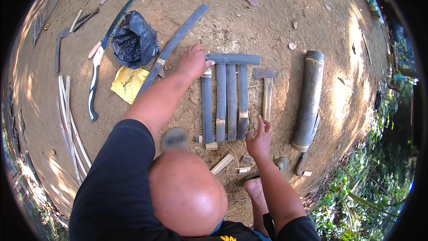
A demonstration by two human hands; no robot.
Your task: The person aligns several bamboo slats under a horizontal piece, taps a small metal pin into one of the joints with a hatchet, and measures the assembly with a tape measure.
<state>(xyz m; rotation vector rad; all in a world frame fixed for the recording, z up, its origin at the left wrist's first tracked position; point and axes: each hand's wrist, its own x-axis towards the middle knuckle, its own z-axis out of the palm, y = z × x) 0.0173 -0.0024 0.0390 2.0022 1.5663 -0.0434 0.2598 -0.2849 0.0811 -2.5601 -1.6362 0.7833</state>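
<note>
Evidently the step in hand is squaring up a ladder-like frame of bamboo, laid out around the middle of the ground (285,27), well in from its leafy right edge. Four dark bamboo slats (207,107) run side by side, their upper ends meeting the top crosspiece (234,59) and their lower ends lying over the lower crosspiece (199,139).

The left hand (195,61) is at the left end of the top crosspiece, thumb against it; the fingers' undersides are hidden, so I cannot tell how firmly it grips, if at all. The right hand (261,140) has its fingers spread wide just beside the lower end of the rightmost slat, and whether it touches the wood is unclear.

To do this well, I would hold the top crosspiece steady at that corner and nudge the slats one by one. The two middle slats lie almost together at the top, while the leftmost has a wider gap beside it, so the spacing wants evening. The top crosspiece also runs out past the rightmost slat yet barely past the leftmost; centring it should help. Mind the hatchet (267,91) just right of the frame: a sweeping elbow or wrist could catch it.
</note>
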